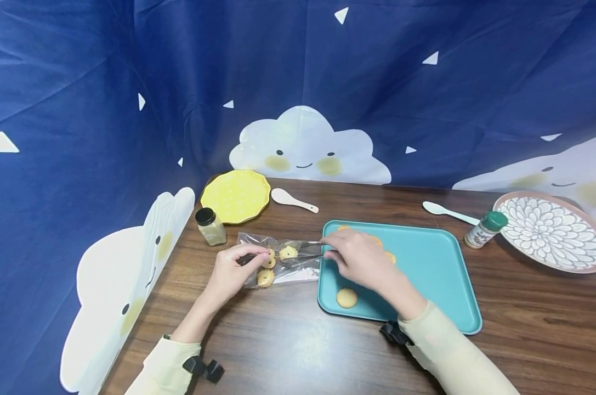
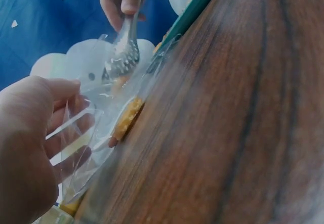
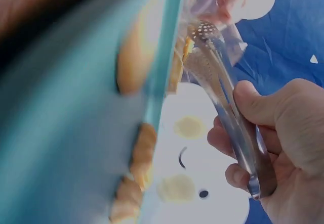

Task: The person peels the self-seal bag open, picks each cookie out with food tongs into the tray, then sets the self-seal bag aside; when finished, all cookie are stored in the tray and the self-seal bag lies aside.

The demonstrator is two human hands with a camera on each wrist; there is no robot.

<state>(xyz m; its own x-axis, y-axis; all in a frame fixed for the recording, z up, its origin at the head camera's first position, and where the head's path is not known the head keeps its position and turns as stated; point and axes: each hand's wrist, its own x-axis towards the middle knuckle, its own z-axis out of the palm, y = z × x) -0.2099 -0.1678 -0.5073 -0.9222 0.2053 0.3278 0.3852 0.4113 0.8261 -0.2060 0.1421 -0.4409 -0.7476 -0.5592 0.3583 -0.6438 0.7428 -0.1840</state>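
My left hand (image 1: 228, 271) pinches the edge of a clear plastic bag (image 1: 305, 273) between thumb and fingertips. Several cookies are in the bag, among them a ring-shaped one (image 1: 265, 278) and a scalloped one (image 1: 288, 252). Metal tongs (image 3: 238, 128) with perforated ends are gripped by my right hand (image 1: 359, 258), above the left side of a teal tray (image 1: 426, 274). The tongs' ends reach into the bag, around the scalloped cookie; whether they squeeze it I cannot tell. A plain round cookie (image 1: 346, 298) lies on the tray, and my right hand partly hides several others.
A black-capped jar (image 1: 211, 227) stands left of the bag, near a yellow plate (image 1: 236, 196) and a white spoon (image 1: 294, 201). Right of the tray are a green-capped shaker (image 1: 485, 230), a pale spoon (image 1: 450, 213) and a petal-patterned plate (image 1: 551, 233). A blue curtain hangs behind.
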